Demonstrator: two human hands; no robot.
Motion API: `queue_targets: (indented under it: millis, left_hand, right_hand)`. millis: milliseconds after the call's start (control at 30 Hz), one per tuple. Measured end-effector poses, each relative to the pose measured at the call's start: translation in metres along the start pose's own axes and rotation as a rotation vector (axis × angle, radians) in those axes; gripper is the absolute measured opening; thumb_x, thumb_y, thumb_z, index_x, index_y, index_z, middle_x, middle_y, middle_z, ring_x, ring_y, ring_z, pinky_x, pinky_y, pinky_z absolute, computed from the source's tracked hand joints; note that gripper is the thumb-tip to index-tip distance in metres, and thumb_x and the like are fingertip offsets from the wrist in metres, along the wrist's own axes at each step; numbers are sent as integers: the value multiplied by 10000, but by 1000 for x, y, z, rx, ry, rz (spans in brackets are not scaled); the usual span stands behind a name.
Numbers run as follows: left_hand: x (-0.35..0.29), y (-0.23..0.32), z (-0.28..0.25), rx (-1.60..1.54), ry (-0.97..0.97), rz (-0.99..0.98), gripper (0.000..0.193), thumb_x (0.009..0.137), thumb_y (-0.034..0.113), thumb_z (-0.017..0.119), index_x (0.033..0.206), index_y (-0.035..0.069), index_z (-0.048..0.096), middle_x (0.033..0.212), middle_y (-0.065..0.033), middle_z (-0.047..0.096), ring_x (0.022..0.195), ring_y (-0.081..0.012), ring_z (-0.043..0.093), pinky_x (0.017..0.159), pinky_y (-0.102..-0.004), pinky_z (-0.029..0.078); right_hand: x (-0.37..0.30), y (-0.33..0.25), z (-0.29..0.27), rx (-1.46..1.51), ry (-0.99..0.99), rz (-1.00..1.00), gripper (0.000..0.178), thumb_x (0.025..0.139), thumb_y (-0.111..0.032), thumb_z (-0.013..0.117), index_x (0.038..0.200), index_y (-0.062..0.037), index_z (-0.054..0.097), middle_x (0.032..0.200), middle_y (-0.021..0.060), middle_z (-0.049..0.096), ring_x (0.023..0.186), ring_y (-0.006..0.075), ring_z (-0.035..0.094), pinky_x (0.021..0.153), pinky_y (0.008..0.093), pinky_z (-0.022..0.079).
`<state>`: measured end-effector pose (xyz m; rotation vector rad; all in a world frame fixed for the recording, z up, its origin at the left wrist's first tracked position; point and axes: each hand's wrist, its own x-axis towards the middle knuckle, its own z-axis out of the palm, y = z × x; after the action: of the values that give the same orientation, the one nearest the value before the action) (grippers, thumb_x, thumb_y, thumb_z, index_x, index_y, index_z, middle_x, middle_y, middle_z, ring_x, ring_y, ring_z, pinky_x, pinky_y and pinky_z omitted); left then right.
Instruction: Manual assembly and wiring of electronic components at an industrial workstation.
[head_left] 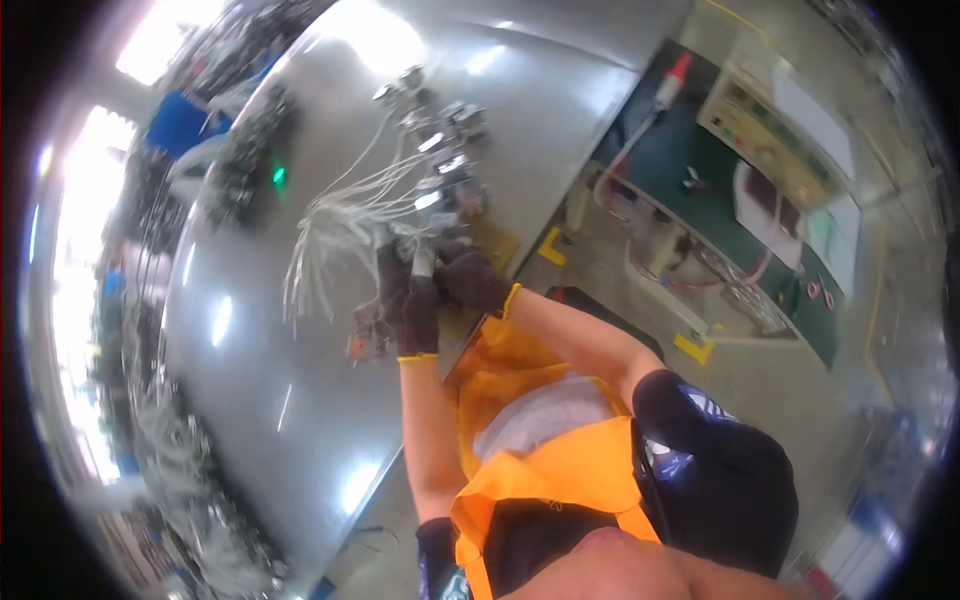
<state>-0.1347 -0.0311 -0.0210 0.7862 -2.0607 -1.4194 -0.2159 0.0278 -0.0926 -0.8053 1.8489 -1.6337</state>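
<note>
Dark gloves with yellow cuffs cover both of my hands, which come together near the right edge of a shiny metal table (245, 345). My left hand (408, 308) has its fingers closed by a small whitish piece (423, 262); what exactly they grip is unclear. Close beside it, my right hand (478, 280) is curled inward, its fingertips hidden among the parts. A fan of thin white wires (345, 215) spreads to the left. These lead to a row of small metal parts (455, 165) beyond my hands. Left of my left wrist lies another small part (370, 330) with an orange bit.
Tangled wire bundles (245, 165) line the table's far left side, near a blue container (175, 122). To the right stands a green-topped desk (720, 225) with a beige instrument (772, 130), a red-tipped tool (672, 85) and scissors (820, 294). Yellow markings (692, 348) show on the floor.
</note>
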Motion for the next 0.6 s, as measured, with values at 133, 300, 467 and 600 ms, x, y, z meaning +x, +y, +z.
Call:
queue_targets:
  millis: [133, 300, 467, 600]
  left_hand:
    - [-3, -48, 27, -413, 146, 56, 658, 934, 154, 624, 1496, 74, 291, 1500, -136, 336, 1290, -248, 422, 1086, -350, 340]
    - [1, -103, -29, -486, 163, -58, 665, 905, 126, 653, 1470, 54, 312, 1439, -127, 411, 1259, -236, 440, 1051, -356, 376]
    - [-23, -131, -43, 392, 30, 133, 479, 876, 151, 699, 1303, 32, 517, 1175, -71, 599, 1064, -177, 567, 915, -302, 466]
    - [-42, -76, -27, -484, -18, 5, 455, 870, 153, 713, 1267, 14, 539, 1126, -44, 605, 1024, -140, 557, 889, -290, 469]
  right_hand:
    - [-1, 24, -3, -272, -91, -206, 370, 865, -268, 592, 1176, -69, 613, 1069, 194, 659, 1016, 338, 632, 884, 421, 492]
    - [2, 9, -19, -682, -262, -306, 336, 898, -243, 492, 1145, -59, 627, 1162, 214, 631, 1065, 346, 620, 923, 404, 491]
    - [32, 65, -60, -414, -112, -350, 300, 874, -195, 590, 1142, -77, 655, 968, 134, 692, 844, 221, 651, 784, 348, 516]
    - [3, -19, -94, 54, -290, 242, 373, 896, -213, 614, 1232, -51, 630, 938, 55, 707, 792, 142, 640, 783, 297, 519]
